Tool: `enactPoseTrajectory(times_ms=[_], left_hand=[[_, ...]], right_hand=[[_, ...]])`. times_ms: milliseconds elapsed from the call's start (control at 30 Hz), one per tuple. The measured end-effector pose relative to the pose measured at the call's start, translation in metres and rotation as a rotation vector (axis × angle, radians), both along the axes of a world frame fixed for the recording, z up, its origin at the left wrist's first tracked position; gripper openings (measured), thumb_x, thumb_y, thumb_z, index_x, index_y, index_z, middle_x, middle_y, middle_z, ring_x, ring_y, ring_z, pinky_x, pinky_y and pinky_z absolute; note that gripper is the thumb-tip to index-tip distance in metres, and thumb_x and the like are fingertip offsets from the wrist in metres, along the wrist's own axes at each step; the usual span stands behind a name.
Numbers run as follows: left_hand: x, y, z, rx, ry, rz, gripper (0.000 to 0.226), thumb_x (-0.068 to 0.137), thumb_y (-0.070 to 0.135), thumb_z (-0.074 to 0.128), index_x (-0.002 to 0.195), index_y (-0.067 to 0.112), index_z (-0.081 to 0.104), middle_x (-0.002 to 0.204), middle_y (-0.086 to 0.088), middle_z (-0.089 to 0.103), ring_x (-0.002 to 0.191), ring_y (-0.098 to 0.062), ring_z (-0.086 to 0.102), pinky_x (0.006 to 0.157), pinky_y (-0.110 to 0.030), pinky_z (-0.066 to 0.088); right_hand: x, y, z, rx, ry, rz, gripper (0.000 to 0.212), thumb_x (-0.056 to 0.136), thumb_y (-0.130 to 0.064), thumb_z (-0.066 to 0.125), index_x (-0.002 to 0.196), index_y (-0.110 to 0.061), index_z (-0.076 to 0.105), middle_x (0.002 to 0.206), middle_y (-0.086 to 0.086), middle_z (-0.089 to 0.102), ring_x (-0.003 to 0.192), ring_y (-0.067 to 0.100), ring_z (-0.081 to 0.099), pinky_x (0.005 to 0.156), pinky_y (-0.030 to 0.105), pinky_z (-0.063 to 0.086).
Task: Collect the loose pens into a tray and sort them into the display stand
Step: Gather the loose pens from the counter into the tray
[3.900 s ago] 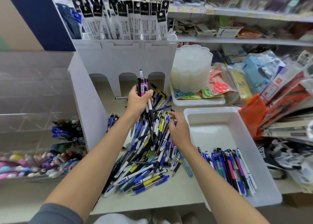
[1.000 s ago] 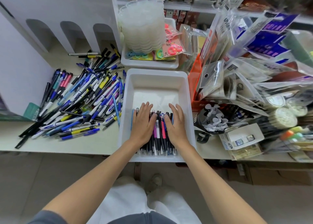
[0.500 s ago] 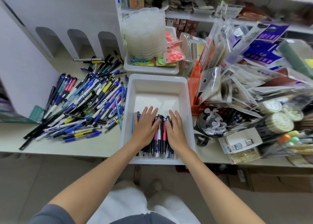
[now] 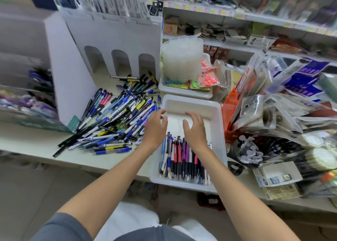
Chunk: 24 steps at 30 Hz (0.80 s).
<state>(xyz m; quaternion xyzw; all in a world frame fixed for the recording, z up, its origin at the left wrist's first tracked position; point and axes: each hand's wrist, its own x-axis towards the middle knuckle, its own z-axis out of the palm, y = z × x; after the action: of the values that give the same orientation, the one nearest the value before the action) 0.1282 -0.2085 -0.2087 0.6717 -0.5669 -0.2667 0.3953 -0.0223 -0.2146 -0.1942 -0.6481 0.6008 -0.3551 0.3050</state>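
Note:
A white tray sits at the counter's front edge with a row of pens lined up in its near half. My left hand hovers over the tray's left rim, fingers loosely spread and holding nothing. My right hand hovers above the tray's bare middle, fingers relaxed and also holding nothing. A big heap of loose pens lies on the counter left of the tray. The white display stand with three arched slots rises behind the heap.
Behind the tray, a second white tray holds a stack of clear plastic cases. Packaged stationery is piled to the right. Shelves of goods run along the back. Bins of pens stand at far left.
Both hands have lifted off the row of pens in the tray and moved forward over it. The view has swung up and to the left.

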Motion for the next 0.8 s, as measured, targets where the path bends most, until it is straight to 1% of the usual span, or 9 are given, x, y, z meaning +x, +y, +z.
enactPoseTrajectory(times_ms=[167, 333, 400, 467, 533, 567, 667, 733, 800], left_hand=[[0.080, -0.018, 0.003, 0.006, -0.032, 0.133, 0.029, 0.103, 0.024, 0.044, 0.128, 0.016, 0.056, 0.113, -0.002, 0.061, 0.103, -0.019, 0.057, 0.087, -0.036, 0.049], [0.155, -0.045, -0.008, 0.087, -0.183, 0.165, 0.038, 0.100, 0.030, 0.052, 0.134, 0.012, 0.053, 0.134, -0.007, 0.055, 0.126, -0.026, 0.047, 0.107, -0.043, 0.039], [0.174, -0.056, -0.016, 0.184, -0.254, 0.131, 0.057, 0.097, 0.044, 0.055, 0.143, 0.011, 0.044, 0.147, -0.009, 0.045, 0.138, -0.028, 0.037, 0.114, -0.046, 0.032], [0.188, -0.066, -0.025, 0.334, -0.339, 0.065, 0.087, 0.093, 0.064, 0.050, 0.155, 0.009, 0.022, 0.163, -0.012, 0.021, 0.150, -0.029, 0.017, 0.122, -0.046, 0.017], [0.195, -0.075, -0.033, 0.476, -0.375, 0.004, 0.112, 0.084, 0.080, 0.044, 0.158, 0.007, 0.001, 0.167, -0.011, 0.000, 0.153, -0.029, 0.001, 0.123, -0.046, 0.005], [0.196, -0.078, -0.037, 0.518, -0.382, -0.015, 0.118, 0.081, 0.084, 0.043, 0.158, 0.007, -0.003, 0.167, -0.012, -0.002, 0.153, -0.030, -0.001, 0.123, -0.047, 0.004], [0.197, -0.088, -0.040, 0.542, -0.425, -0.006, 0.125, 0.074, 0.089, 0.046, 0.158, 0.007, 0.002, 0.165, -0.016, 0.008, 0.152, -0.035, 0.008, 0.121, -0.051, 0.011], [0.200, -0.094, -0.040, 0.534, -0.435, -0.003, 0.123, 0.073, 0.085, 0.054, 0.157, 0.009, 0.008, 0.162, -0.017, 0.015, 0.149, -0.036, 0.015, 0.119, -0.052, 0.019], [0.204, -0.099, -0.042, 0.552, -0.371, -0.037, 0.118, 0.074, 0.076, 0.064, 0.157, 0.011, 0.011, 0.162, -0.017, 0.018, 0.148, -0.036, 0.019, 0.117, -0.050, 0.024]], right_hand=[[0.059, -0.016, 0.006, -0.031, 0.021, 0.086, 0.029, 0.097, -0.010, 0.051, 0.125, -0.011, 0.059, 0.125, 0.003, 0.055, 0.118, 0.013, 0.048, 0.100, 0.017, 0.030], [0.112, -0.027, -0.002, -0.037, 0.061, 0.096, 0.027, 0.098, -0.009, 0.051, 0.124, -0.010, 0.060, 0.123, 0.000, 0.055, 0.113, 0.004, 0.043, 0.103, 0.018, 0.029], [0.128, -0.031, -0.009, -0.043, 0.085, 0.084, 0.026, 0.098, -0.009, 0.053, 0.122, -0.009, 0.061, 0.124, 0.001, 0.056, 0.118, 0.009, 0.045, 0.107, 0.023, 0.032], [0.142, -0.035, -0.016, -0.018, 0.097, 0.057, 0.025, 0.097, -0.010, 0.053, 0.121, -0.011, 0.061, 0.126, 0.001, 0.056, 0.122, 0.012, 0.045, 0.110, 0.024, 0.031], [0.152, -0.037, -0.023, 0.011, 0.115, 0.024, 0.027, 0.097, -0.011, 0.054, 0.123, -0.014, 0.060, 0.128, -0.001, 0.055, 0.122, 0.007, 0.042, 0.107, 0.010, 0.023], [0.155, -0.038, -0.026, 0.016, 0.124, 0.008, 0.027, 0.097, -0.012, 0.054, 0.123, -0.014, 0.060, 0.129, -0.001, 0.055, 0.121, 0.005, 0.041, 0.103, 0.002, 0.017], [0.163, -0.042, -0.035, 0.030, 0.150, -0.043, 0.027, 0.097, -0.012, 0.055, 0.123, -0.013, 0.061, 0.129, 0.000, 0.055, 0.124, 0.008, 0.042, 0.100, -0.003, 0.012], [0.165, -0.043, -0.038, 0.034, 0.151, -0.070, 0.027, 0.096, -0.012, 0.056, 0.122, -0.013, 0.062, 0.128, 0.001, 0.055, 0.126, 0.013, 0.043, 0.106, 0.006, 0.018], [0.167, -0.043, -0.040, 0.039, 0.152, -0.087, 0.027, 0.096, -0.012, 0.055, 0.122, -0.013, 0.062, 0.128, 0.001, 0.055, 0.127, 0.014, 0.043, 0.109, 0.017, 0.023]])
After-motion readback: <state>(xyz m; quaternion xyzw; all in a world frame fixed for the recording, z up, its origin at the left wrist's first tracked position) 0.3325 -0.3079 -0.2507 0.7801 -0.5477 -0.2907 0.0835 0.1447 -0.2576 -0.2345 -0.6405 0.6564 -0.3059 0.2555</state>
